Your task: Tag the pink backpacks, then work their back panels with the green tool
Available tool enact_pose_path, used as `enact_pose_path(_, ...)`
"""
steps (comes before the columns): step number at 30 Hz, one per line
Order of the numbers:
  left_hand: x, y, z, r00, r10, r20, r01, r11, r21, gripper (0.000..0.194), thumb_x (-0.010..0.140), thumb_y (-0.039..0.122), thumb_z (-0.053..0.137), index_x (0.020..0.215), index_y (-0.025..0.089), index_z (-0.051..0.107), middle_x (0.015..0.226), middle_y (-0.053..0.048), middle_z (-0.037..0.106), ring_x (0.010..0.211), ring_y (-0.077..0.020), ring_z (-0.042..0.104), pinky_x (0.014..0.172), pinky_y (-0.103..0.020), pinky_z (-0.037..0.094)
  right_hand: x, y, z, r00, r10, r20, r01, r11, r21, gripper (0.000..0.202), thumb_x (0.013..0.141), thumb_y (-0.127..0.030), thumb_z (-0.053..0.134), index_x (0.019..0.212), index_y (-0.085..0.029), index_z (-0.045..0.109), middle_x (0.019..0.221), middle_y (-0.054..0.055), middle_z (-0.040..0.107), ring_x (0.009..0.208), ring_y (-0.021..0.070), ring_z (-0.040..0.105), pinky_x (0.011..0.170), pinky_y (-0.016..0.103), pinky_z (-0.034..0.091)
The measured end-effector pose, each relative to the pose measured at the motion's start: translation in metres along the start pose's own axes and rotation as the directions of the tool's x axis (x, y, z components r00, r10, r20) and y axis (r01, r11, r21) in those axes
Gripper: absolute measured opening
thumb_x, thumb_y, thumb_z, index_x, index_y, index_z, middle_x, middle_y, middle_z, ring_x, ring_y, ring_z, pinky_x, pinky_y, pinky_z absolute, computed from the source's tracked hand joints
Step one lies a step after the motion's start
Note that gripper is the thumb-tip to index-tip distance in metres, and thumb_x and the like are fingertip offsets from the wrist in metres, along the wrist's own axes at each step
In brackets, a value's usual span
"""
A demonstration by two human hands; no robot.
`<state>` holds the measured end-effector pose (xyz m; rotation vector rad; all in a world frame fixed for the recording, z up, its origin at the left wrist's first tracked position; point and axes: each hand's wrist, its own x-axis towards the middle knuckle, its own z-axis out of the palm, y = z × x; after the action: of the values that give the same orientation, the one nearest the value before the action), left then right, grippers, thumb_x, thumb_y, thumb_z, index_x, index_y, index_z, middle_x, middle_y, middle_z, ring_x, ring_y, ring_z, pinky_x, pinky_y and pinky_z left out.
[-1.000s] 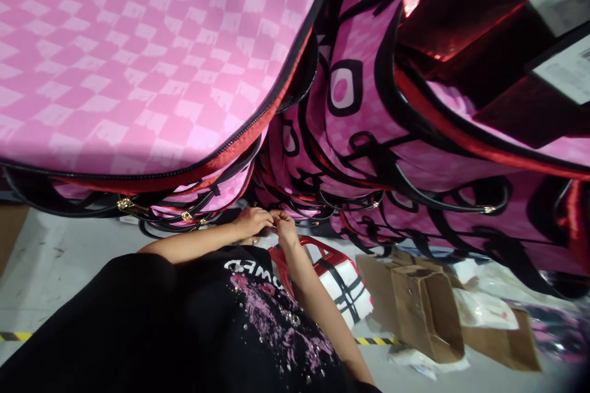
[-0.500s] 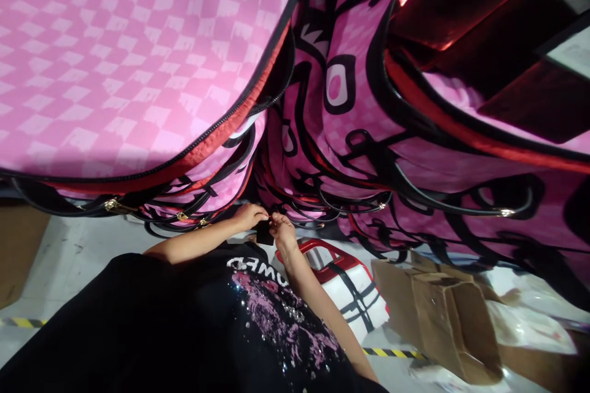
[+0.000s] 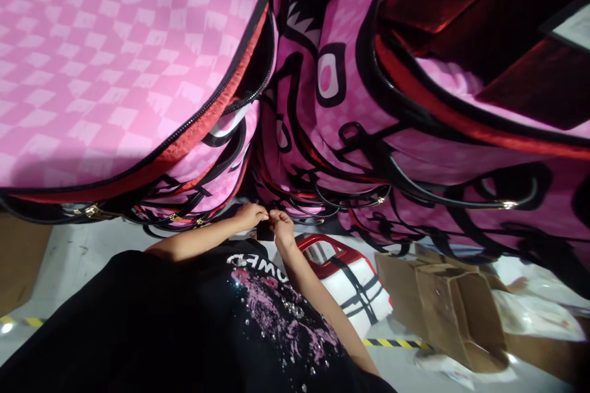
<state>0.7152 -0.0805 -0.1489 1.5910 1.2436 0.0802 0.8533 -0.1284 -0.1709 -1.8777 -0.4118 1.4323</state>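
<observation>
My left hand [image 3: 251, 215] and my right hand [image 3: 281, 225] meet almost fingertip to fingertip near the middle of the view, in front of my black shirt. Both have their fingers pinched together on something too small to make out. A small dark flat piece [image 3: 265, 231] hangs between them, just below the fingertips. Beyond my left hand lies a large pink checkered bag [image 3: 115, 73] with a red-edged, open zipper. On the right is another pink bag [image 3: 354, 98], its top open over a dark red interior.
A red and white case with black straps [image 3: 353, 282] stands on the floor right of my right forearm. Farther right are an open cardboard box [image 3: 452, 313] and clear plastic wrapping [image 3: 534, 313]. Brown cardboard [image 3: 21, 258] sits at the left edge.
The bags have shifted slightly left in the view, and the floor objects slightly right. Both hands keep nearly the same place and pinched pose.
</observation>
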Motion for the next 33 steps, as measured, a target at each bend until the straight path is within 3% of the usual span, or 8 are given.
enact_pose_path(4,0.004,-0.003,0.001,0.998,-0.032,0.055,0.032,0.999,0.003,0.018,0.087,0.031,0.062,0.096,0.018,0.072,0.090,-0.002,0.073,0.083,-0.0133,0.065,0.079,-0.027,0.050,0.002,0.002,0.001,0.998,-0.063,0.022,0.064,0.998,-0.030,0.024,0.090,-0.036,0.063,0.081,-0.014,0.060,0.068,-0.005,0.057,0.056,0.0071,0.051,0.055,0.021,0.044)
enact_pose_path(11,0.011,-0.007,-0.003,0.988,-0.022,0.152,0.020,1.000,0.013,0.028,0.092,0.039,0.059,0.100,0.012,0.064,0.096,-0.004,0.066,0.087,-0.0149,0.064,0.080,-0.035,0.055,0.005,0.004,0.000,0.986,-0.160,0.055,0.164,0.983,-0.084,0.028,0.084,-0.041,0.068,0.076,-0.015,0.060,0.069,-0.003,0.059,0.060,0.0088,0.054,0.061,0.024,0.046)
enact_pose_path(25,-0.001,0.008,-0.009,0.996,-0.057,0.072,0.056,0.998,0.011,0.025,0.092,0.037,0.059,0.095,0.012,0.064,0.091,-0.003,0.066,0.084,-0.0139,0.064,0.081,-0.035,0.054,0.014,0.012,-0.001,0.979,-0.189,0.073,0.197,0.973,-0.122,0.025,0.091,-0.036,0.062,0.079,-0.013,0.060,0.071,-0.003,0.059,0.062,0.0086,0.056,0.063,0.025,0.050)
enact_pose_path(29,-0.001,0.007,-0.006,0.995,-0.094,0.040,0.093,0.996,0.017,0.025,0.092,0.037,0.058,0.096,0.013,0.065,0.096,-0.004,0.067,0.091,-0.0153,0.064,0.086,-0.037,0.054,0.015,0.012,0.000,0.980,-0.192,0.061,0.199,0.972,-0.129,0.025,0.091,-0.035,0.062,0.080,-0.013,0.060,0.074,-0.003,0.061,0.064,0.0089,0.057,0.064,0.025,0.051)
enact_pose_path(33,-0.002,0.010,-0.001,0.991,-0.127,0.043,0.128,0.992,-0.005,0.027,0.094,0.038,0.056,0.100,0.013,0.063,0.096,-0.004,0.066,0.086,-0.0141,0.064,0.079,-0.034,0.055,0.016,0.011,0.003,0.983,-0.178,0.047,0.183,0.975,-0.123,0.025,0.092,-0.035,0.061,0.081,-0.013,0.061,0.073,-0.003,0.061,0.063,0.0086,0.058,0.063,0.025,0.052)
